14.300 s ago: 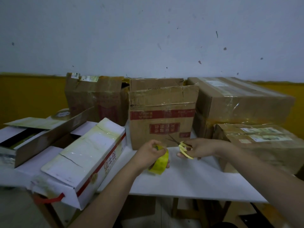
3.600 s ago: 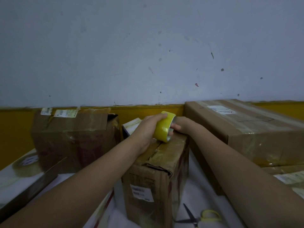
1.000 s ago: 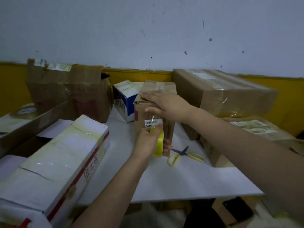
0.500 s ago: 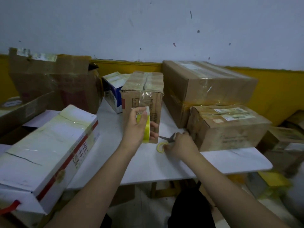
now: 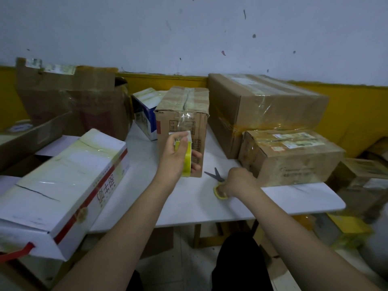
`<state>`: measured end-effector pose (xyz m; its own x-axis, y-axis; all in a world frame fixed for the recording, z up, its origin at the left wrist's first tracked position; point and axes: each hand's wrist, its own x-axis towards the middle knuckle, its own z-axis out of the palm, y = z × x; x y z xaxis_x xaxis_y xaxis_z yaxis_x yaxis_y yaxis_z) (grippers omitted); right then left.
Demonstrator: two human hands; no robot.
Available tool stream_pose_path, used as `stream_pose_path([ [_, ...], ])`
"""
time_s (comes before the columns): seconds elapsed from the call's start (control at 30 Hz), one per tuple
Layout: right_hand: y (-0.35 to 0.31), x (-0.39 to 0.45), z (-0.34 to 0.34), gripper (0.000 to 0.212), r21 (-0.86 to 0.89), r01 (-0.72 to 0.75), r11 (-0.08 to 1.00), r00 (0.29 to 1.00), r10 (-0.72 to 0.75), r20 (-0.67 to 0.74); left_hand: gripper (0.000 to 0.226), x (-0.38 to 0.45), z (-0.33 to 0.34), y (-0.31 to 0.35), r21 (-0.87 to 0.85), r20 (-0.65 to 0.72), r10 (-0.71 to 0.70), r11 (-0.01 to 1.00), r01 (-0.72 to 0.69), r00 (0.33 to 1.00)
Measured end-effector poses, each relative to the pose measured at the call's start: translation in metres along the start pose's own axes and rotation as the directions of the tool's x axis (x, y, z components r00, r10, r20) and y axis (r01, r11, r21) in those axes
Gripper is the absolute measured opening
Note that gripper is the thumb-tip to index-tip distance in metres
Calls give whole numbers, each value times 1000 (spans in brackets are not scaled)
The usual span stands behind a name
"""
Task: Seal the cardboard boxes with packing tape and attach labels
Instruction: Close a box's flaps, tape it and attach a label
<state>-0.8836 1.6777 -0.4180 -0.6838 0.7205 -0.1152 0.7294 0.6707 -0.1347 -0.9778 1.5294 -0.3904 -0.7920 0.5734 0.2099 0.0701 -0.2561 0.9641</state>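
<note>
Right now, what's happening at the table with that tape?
A person is taping the narrow upright cardboard box in the middle of the white table. The left hand grips the yellow tape roll against the box's front, with a strip running up over its top seam. The right hand is on the yellow-handled scissors lying on the table, apparently to cut the strip.

two bare forearms, no sleeves in view, no watch or rings showing. left hand [image 5: 175, 159] and right hand [image 5: 238, 181] ungloved. dark, near-black trousers [image 5: 239, 267] cover lap at lower edge; fabric plain, detail too dim to tell.
</note>
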Motion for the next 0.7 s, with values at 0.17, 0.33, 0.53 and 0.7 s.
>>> stream_pose_path([
  [0.17,16,-21,-3,29,16,29,999,996,-28,-89,22,-3,0,4,-19,31,-5,1000,6,1000],
  [0.33,48,-46,-24,52,490,77,868,988,-132,79,25,-3,-2,3,32,26,-1,999,0,1000],
  [0.53,37,-73,-91,36,586,273,763,939,-343,9,26,-6,-4,-3,44,-6,-106,993,107,994],
  [0.7,21,-45,-125,52,430,333,839,877,-443,186,28,-12,-3,-4,27,-11,-91,995,92,996],
])
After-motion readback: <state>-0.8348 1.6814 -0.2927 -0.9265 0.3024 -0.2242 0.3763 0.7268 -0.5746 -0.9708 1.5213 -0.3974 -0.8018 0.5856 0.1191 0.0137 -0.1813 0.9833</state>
